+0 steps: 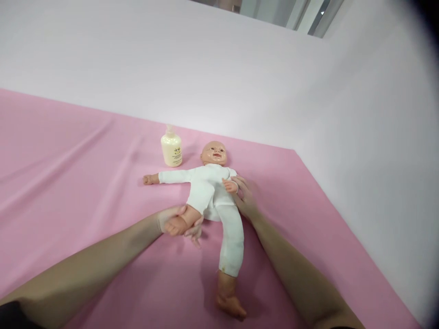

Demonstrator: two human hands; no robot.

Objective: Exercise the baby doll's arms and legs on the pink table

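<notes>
A baby doll [211,196] in a white cloth suit lies on its back on the pink cloth [116,269], its head at the far end. One leg is lifted and bent, and my left hand [169,217] is closed around its ankle, thumb above and fingers below. At the doll's other side, my right hand [246,198] is wrapped about the bent arm near the elbow, partly hidden behind it. The doll's second leg stretches towards me, and its other arm points out to the left. A cream-coloured pump bottle [172,148] stands upright beyond that arm.
White walls [212,87] rise behind and to the right of the pink-covered surface. A window [274,11] shows at the top. Folds run through the cloth on the left.
</notes>
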